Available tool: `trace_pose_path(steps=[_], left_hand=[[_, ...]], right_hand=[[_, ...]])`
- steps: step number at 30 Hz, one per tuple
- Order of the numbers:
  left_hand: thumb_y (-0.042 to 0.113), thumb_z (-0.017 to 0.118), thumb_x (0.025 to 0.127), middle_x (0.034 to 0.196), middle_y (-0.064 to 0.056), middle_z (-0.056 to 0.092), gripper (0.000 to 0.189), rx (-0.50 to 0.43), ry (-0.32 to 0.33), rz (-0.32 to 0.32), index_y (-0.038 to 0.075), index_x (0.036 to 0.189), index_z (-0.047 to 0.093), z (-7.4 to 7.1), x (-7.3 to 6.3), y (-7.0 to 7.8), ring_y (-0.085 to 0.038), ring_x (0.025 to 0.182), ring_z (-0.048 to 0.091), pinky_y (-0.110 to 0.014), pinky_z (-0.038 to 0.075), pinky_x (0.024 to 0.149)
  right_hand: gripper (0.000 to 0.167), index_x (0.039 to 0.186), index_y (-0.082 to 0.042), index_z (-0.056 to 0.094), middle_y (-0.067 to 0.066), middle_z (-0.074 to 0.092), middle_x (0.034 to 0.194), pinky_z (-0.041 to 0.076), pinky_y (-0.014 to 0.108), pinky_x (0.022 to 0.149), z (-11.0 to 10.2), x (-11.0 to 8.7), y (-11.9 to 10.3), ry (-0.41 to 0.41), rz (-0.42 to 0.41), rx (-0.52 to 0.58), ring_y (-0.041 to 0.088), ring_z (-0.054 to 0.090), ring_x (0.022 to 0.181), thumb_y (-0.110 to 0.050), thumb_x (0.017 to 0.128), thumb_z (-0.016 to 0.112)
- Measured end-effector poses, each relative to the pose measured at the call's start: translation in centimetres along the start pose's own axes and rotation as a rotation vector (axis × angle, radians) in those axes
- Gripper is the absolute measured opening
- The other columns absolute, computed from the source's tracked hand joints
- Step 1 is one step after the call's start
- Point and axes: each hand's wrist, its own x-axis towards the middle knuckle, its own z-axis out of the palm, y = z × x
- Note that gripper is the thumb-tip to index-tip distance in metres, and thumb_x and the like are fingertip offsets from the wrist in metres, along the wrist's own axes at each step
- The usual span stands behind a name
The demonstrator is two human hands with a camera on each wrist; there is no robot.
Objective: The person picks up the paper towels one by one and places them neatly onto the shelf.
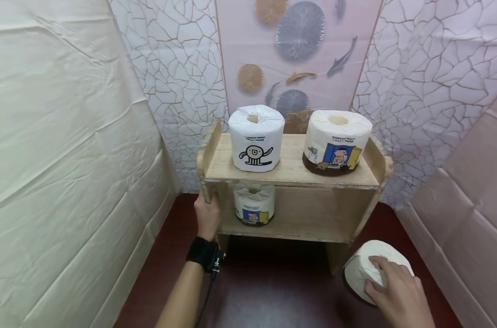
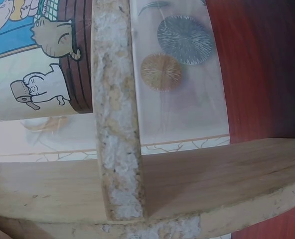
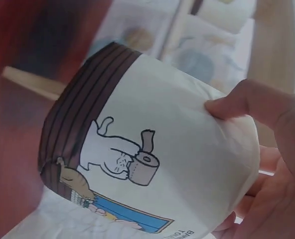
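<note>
At the left side panel of a small two-tier wooden shelf, my left hand grips the panel's front edge below the upper board. Only a sliver of that hand shows in the left wrist view. My right hand holds a wrapped toilet paper roll by its top end, thumb on one side and fingers on the other. This roll is tilted, low beside the shelf's right leg. Its wrapper is cream with a brown band and cartoon cats.
On the upper board stand a white toilet paper roll at left and a brown-banded roll at right. Another brown-banded roll is on the lower board's left. Beige padded walls flank the dark red floor.
</note>
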Motion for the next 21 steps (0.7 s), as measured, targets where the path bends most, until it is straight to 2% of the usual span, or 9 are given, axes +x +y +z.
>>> trace_pose_path(steps=[1, 3, 5, 7, 9, 10, 12, 21], left_hand=[[0.01, 0.06, 0.108, 0.079, -0.017, 0.061, 0.028, 0.004, -0.005, 0.002, -0.008, 0.13, 0.064, 0.0, 0.0, 0.0, -0.015, 0.062, 0.046, -0.028, 0.039, 0.06], [0.011, 0.061, 0.108, 0.093, -0.026, 0.07, 0.032, 0.003, -0.011, 0.018, -0.007, 0.134, 0.063, -0.1, 0.1, -0.5, -0.018, 0.068, 0.051, -0.029, 0.043, 0.063], [0.012, 0.059, 0.109, 0.091, -0.03, 0.069, 0.036, 0.005, -0.026, 0.027, -0.004, 0.142, 0.06, -0.2, 0.0, -0.6, -0.016, 0.064, 0.05, -0.029, 0.042, 0.06], [0.011, 0.058, 0.11, 0.074, -0.023, 0.061, 0.038, 0.002, -0.037, 0.033, 0.0, 0.146, 0.058, -0.2, -0.2, -0.7, -0.011, 0.054, 0.043, -0.029, 0.039, 0.055], [0.01, 0.057, 0.11, 0.061, -0.012, 0.046, 0.039, -0.009, -0.049, 0.031, 0.003, 0.149, 0.056, -0.2, -0.3, -0.8, -0.008, 0.046, 0.03, -0.03, 0.033, 0.05], [0.01, 0.057, 0.11, 0.059, -0.006, 0.04, 0.039, -0.009, -0.052, 0.029, 0.005, 0.149, 0.056, -0.2, -0.3, -0.9, -0.007, 0.045, 0.025, -0.03, 0.031, 0.049], [0.009, 0.057, 0.11, 0.062, 0.0, 0.039, 0.038, 0.0, -0.044, 0.025, 0.004, 0.147, 0.057, -0.2, -0.3, -0.8, -0.005, 0.046, 0.025, -0.03, 0.031, 0.05], [0.0, 0.056, 0.108, 0.064, -0.003, 0.038, 0.035, 0.017, -0.022, 0.013, -0.008, 0.142, 0.056, 0.1, -0.3, 0.4, -0.001, 0.051, 0.023, -0.029, 0.029, 0.054]], right_hand=[[0.052, 0.115, -0.005, 0.07, 0.019, 0.075, 0.101, 0.039, 0.062, 0.069, -0.4, 0.2, -0.2, -0.005, -0.008, 0.003, 0.045, 0.065, 0.09, -0.006, 0.065, 0.084], [0.054, 0.115, -0.006, 0.07, 0.018, 0.075, 0.101, 0.04, 0.062, 0.067, -0.9, 0.6, -0.6, -0.002, -0.038, 0.009, 0.045, 0.065, 0.09, -0.006, 0.064, 0.085], [0.055, 0.116, -0.007, 0.07, 0.017, 0.075, 0.1, 0.041, 0.06, 0.065, -1.5, 1.0, -1.1, -0.005, -0.059, 0.012, 0.044, 0.065, 0.09, -0.006, 0.063, 0.085], [0.056, 0.116, -0.008, 0.07, 0.016, 0.075, 0.1, 0.041, 0.057, 0.062, -1.9, 1.4, -1.6, -0.005, -0.081, 0.013, 0.043, 0.065, 0.089, -0.005, 0.062, 0.086], [0.058, 0.116, -0.008, 0.07, 0.015, 0.075, 0.099, 0.043, 0.055, 0.061, -2.2, 1.6, -2.0, -0.001, -0.108, 0.016, 0.041, 0.065, 0.087, -0.005, 0.061, 0.087], [0.058, 0.116, -0.008, 0.07, 0.015, 0.075, 0.1, 0.043, 0.055, 0.062, -2.4, 1.7, -2.2, -0.006, -0.113, 0.018, 0.041, 0.065, 0.087, -0.005, 0.061, 0.087], [0.059, 0.116, -0.007, 0.07, 0.014, 0.075, 0.101, 0.044, 0.056, 0.064, -2.5, 1.9, -2.6, -0.012, -0.126, 0.024, 0.04, 0.065, 0.089, -0.004, 0.06, 0.088], [0.064, 0.121, -0.01, 0.07, 0.017, 0.074, 0.118, 0.041, 0.048, 0.069, -2.5, 2.6, -4.3, -0.005, -0.19, 0.031, 0.035, 0.065, 0.101, -0.006, 0.06, 0.09]])
